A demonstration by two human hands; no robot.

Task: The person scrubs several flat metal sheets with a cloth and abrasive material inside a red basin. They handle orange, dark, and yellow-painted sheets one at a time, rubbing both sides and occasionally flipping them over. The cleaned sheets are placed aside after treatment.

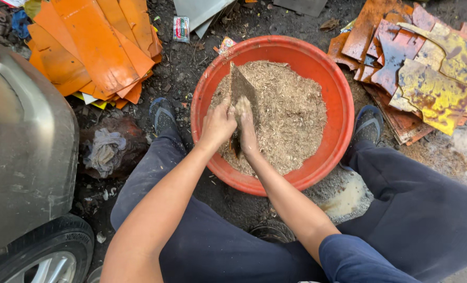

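A large red-orange plastic basin (325,73) sits on the dark ground between my legs, holding a heap of dry tan sawdust-like mix (288,118). A flat, dusty metal blade or sheet piece (239,86) stands upright in the mix at the basin's left side. My left hand (217,124) grips its left edge, fingers curled around it. My right hand (245,126) presses against its right face, fingers closed along it and coated in dust. The blade's lower end is hidden between my hands.
Orange metal sheets (94,47) are stacked at upper left, rusty orange and yellow sheets (427,68) at right. A grey car body (23,141) and tyre (50,251) stand at left, a crumpled rag (105,149) beside them. My sandalled feet (368,124) flank the basin.
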